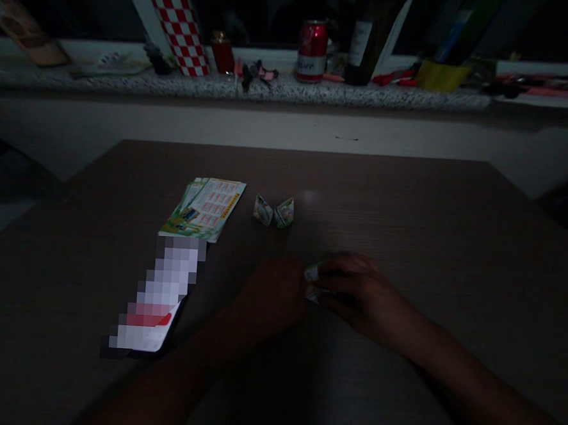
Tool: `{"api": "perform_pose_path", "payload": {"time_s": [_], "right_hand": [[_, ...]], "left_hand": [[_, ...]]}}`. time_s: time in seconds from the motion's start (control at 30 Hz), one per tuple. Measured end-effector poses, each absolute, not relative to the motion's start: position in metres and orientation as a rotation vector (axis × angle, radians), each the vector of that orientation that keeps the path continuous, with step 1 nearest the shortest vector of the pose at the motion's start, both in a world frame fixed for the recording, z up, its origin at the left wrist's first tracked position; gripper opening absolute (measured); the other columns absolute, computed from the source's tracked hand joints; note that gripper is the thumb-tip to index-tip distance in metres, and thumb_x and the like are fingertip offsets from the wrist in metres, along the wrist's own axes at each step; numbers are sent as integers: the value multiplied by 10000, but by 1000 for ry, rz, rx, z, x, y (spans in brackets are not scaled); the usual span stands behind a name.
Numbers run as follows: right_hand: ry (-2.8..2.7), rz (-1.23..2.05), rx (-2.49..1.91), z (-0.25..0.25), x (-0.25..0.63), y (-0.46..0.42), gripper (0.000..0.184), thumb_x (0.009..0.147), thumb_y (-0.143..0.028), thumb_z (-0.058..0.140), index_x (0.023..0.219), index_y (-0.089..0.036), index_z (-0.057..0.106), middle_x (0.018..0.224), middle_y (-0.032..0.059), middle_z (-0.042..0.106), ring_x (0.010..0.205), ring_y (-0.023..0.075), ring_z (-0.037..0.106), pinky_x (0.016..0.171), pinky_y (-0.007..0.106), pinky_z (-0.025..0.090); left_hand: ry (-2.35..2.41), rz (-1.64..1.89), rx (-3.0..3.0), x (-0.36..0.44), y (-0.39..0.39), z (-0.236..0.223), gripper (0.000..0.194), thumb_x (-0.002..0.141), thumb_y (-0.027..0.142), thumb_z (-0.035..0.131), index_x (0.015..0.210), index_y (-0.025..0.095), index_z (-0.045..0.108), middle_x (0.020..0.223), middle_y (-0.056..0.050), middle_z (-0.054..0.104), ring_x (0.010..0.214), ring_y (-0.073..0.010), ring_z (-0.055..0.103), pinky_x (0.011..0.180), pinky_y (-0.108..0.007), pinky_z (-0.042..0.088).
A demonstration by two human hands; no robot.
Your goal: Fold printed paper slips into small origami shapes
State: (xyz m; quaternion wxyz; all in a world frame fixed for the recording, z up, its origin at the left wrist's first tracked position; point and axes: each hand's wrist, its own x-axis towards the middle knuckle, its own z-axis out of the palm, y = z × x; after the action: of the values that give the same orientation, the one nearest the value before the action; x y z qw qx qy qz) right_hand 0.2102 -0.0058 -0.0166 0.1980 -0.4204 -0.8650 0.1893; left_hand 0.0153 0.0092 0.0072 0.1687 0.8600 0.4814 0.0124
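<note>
My right hand (pixel 359 287) pinches a small piece of printed folded paper (pixel 313 271), with thumb and fingers on its right side. Right against the paper's left side is my left hand (pixel 274 295), its fingers curled in and mostly hidden in the dark; it appears to grip the same piece. Beyond the hands stands a small folded paper shape (pixel 284 212) with two raised, pointed wings. To the left lies a stack of printed calendar cards (pixel 210 208). A lit phone (pixel 154 336), its screen mostly blurred out, rests just in front of the stack.
The wooden table (pixel 410 201) ends at a wall below a stone windowsill (pixel 272 93). On the sill stand a red can (pixel 312 51), a red-and-white checkered container (pixel 182 36), a dark tube (pixel 366 44), a small red jar (pixel 222 53) and a yellow holder (pixel 444 75). The room is dim.
</note>
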Motion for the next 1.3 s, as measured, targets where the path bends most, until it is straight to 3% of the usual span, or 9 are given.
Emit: {"api": "perform_pose_path", "payload": {"time_s": [0.3, 0.7, 1.3], "right_hand": [[-2433, 554, -1165, -14, 210, -5, 168, 847, -253, 661, 1003, -276, 718, 1062, 50, 663, 1037, 232, 593, 933, 428, 427], [-2436, 601, -1184, -14, 210, -4, 252, 814, -195, 682, 1057, -264, 691, 1092, 51, 654, 1060, 229, 591, 964, 433, 422], [-2446, 589, -1224, -10, 208, 1, 205, 824, -279, 697, 1023, -325, 706, 1061, 31, 654, 1022, 241, 564, 903, 424, 371]], "left_hand": [[1383, -38, 2428, 19, 13, 9, 212, 867, 200, 439, 832, 127, 636, 823, -107, 695, 733, -236, 658, 680, -355, 493], [1368, -64, 2432, 19, 13, 15, 194, 871, 214, 458, 848, 122, 628, 819, -111, 694, 696, -218, 648, 647, -325, 478], [1402, -127, 2417, 22, 16, 17, 240, 871, 274, 465, 857, 127, 654, 837, -129, 709, 731, -258, 672, 639, -349, 502]]}}
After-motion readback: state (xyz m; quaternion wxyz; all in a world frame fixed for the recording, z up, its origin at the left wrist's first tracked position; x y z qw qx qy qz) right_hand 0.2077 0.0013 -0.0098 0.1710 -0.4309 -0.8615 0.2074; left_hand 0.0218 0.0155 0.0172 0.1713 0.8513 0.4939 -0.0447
